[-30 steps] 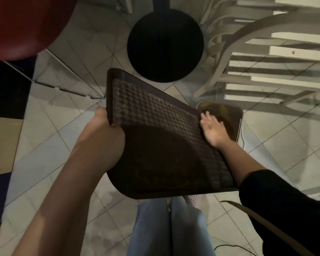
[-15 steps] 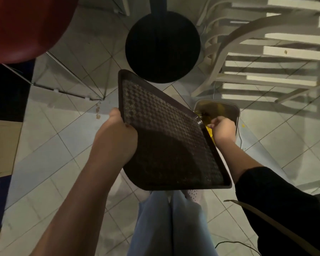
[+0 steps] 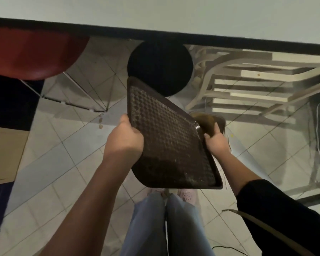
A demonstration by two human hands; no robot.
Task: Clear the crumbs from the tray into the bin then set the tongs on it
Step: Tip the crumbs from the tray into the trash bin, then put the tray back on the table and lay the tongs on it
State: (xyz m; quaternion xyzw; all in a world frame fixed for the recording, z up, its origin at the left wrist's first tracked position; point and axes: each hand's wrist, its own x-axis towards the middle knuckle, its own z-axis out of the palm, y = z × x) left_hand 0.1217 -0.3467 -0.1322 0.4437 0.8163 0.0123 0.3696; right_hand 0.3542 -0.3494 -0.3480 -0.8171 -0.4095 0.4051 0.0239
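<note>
A dark brown textured tray (image 3: 166,141) is held tilted over the floor, its right corner dipping toward a small bin (image 3: 209,118) on the tiles. Fine crumbs speckle the tray's lower right part. My left hand (image 3: 126,139) grips the tray's left edge, fingers curled round the rim. My right hand (image 3: 215,140) is at the tray's right edge beside the bin, thumb on the rim and fingers stretched toward the bin mouth. No tongs are in view.
A white table edge (image 3: 174,24) runs across the top. Below it are a black round table base (image 3: 160,68), a red chair seat (image 3: 31,56) at left and a cream slatted chair (image 3: 257,84) at right. My legs (image 3: 164,222) stand under the tray.
The view has tilted up, bringing the table edge into sight. The tray turned steeper toward the bin. My right hand went from flat on the tray surface to its right edge.
</note>
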